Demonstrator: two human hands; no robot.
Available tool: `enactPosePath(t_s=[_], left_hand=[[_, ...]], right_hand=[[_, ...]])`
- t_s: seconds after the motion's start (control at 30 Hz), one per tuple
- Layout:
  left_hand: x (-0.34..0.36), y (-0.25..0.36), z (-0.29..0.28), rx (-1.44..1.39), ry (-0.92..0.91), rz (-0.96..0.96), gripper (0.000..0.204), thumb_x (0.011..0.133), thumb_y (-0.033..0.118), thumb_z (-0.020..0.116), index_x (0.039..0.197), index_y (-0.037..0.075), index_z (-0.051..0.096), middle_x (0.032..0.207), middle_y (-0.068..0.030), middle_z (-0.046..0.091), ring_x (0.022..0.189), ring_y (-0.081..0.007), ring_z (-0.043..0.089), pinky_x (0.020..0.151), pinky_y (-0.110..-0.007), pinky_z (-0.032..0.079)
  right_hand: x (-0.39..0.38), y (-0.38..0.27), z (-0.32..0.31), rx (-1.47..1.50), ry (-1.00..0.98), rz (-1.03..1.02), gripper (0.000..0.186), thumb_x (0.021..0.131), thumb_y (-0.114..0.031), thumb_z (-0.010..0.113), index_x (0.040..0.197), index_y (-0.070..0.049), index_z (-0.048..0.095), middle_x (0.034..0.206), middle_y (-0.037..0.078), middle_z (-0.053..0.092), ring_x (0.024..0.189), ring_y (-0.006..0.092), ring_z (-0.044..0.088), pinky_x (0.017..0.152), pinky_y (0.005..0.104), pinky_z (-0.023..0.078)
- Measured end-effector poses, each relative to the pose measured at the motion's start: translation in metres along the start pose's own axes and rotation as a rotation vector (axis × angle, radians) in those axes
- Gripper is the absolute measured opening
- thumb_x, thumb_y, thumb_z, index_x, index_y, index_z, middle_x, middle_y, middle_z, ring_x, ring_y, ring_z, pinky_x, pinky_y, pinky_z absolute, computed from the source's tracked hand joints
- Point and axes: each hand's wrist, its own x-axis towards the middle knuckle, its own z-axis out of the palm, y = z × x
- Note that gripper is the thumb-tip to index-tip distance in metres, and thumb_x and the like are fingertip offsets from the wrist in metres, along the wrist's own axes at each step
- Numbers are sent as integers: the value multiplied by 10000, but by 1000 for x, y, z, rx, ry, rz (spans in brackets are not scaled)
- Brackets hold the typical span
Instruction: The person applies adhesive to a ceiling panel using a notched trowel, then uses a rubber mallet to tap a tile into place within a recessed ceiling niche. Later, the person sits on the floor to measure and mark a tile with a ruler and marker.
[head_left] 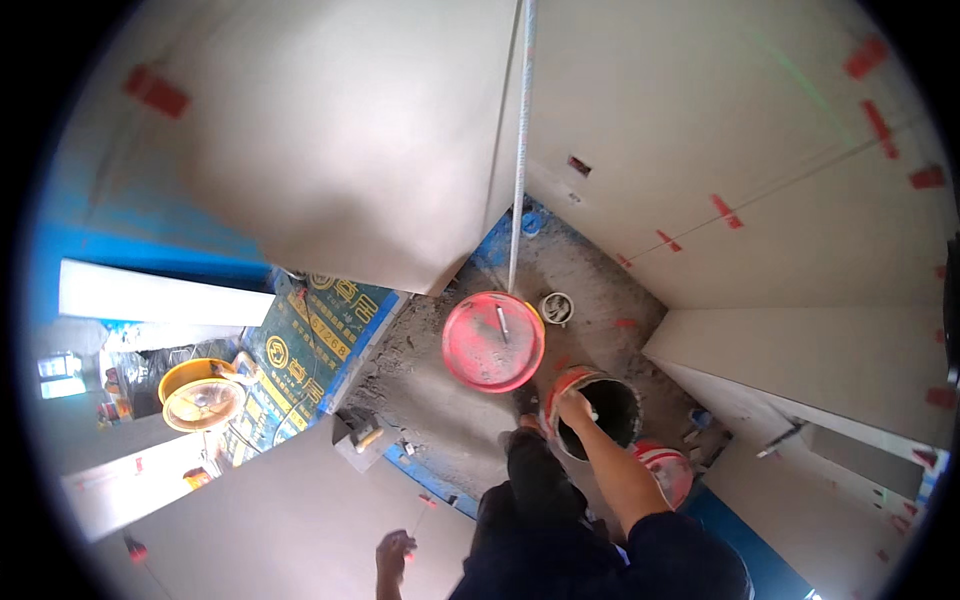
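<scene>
My right hand [574, 410] reaches into a grey-smeared bucket [625, 400] of dark material, closed on something I cannot make out; a small pale piece shows beside it. My left hand [394, 551] is low at the left with curled fingers, a small reddish bit at them, too small to name. A red round lid [485, 343], apparently on a container, bears a short silver item [502, 322]. A small white tub [557, 308] stands beside it. Another red-and-white bucket [672, 470] is partly behind my right arm. A trowel [355, 435] with a wooden handle lies left of my legs.
A long pale pole [518, 190] rises from behind the lid along the wall. Walls [760, 220] with red marks enclose the dirty floor [430, 410]. Leftward are green printed floor sheeting [300, 370], a yellow round container [200, 395] and a white board [165, 295].
</scene>
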Motion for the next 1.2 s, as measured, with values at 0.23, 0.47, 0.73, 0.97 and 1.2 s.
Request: enactPosePath(t_s=[0.23, 0.47, 0.73, 0.97, 1.2], left_hand=[[-31, -107, -4, 98, 141, -91, 307, 957, 313, 611, 1121, 58, 657, 936, -67, 710, 886, -156, 668, 790, -324, 530], [-19, -195, 15, 437, -82, -339, 362, 956, 324, 619, 1265, 134, 612, 995, -73, 734, 930, -158, 697, 823, -311, 531], [-1, -165, -12, 118, -99, 187, 278, 984, 284, 573, 1061, 30, 657, 833, -75, 695, 782, -164, 666, 729, -317, 540], [38, -32, -32, -18, 99, -33, 306, 919, 234, 659, 1083, -25, 663, 924, -122, 720, 809, -184, 699, 767, -315, 555], [63, -57, -43, -195, -10, -136, 345, 861, 318, 719, 1024, 15, 690, 867, -101, 716, 740, -178, 677, 709, -318, 544]], right_hand=[[219, -113, 8, 304, -20, 506, 413, 901, -236, 541, 1259, -39, 476, 1267, 205, 550, 1142, 395, 583, 956, 477, 492], [269, -82, 14, 445, 51, 566, 429, 873, -223, 549, 1235, -14, 454, 1075, 286, 616, 1013, 470, 613, 878, 529, 498], [343, -90, -269, 806, 541, 300, 615, 868, -484, 689, 1047, 78, 518, 948, 169, 580, 842, 268, 501, 800, 418, 453], [371, -149, -426, 650, 661, 536, 558, 853, -492, 705, 936, 59, 695, 858, 183, 705, 719, 314, 663, 651, 444, 530], [190, -150, -289, 677, 598, 122, 456, 960, -319, 606, 1102, 115, 611, 1070, 241, 659, 973, 275, 635, 835, 423, 491]])
